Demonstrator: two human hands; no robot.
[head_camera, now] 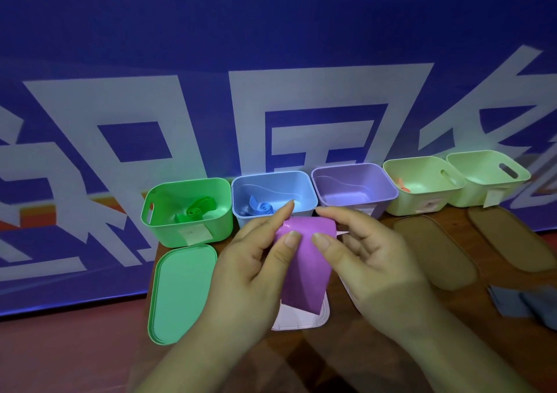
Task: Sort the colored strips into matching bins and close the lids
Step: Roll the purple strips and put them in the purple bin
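You hold one purple strip [304, 266] in both hands above the middle of the bench [316, 368]. Your left hand [256, 275] pinches its curled upper end, thumb on the front and forefinger stretched up behind. Your right hand [364, 260] pinches the same end from the other side, thumb on the front and fingers arched over the top. Both forearms come up from the near edge, palms turned toward each other. The strip's lower end hangs over a white lid [301, 319]. Along the bench's far edge stand open bins: a green bin [168, 227], a blue bin [241, 187] and a purple bin [382, 181]. A small paper label [194, 233] sits on the green bin's front, its writing too faint to read. Behind, a blue banner [271, 31] bears large white characters, cut off by the bins and unreadable.
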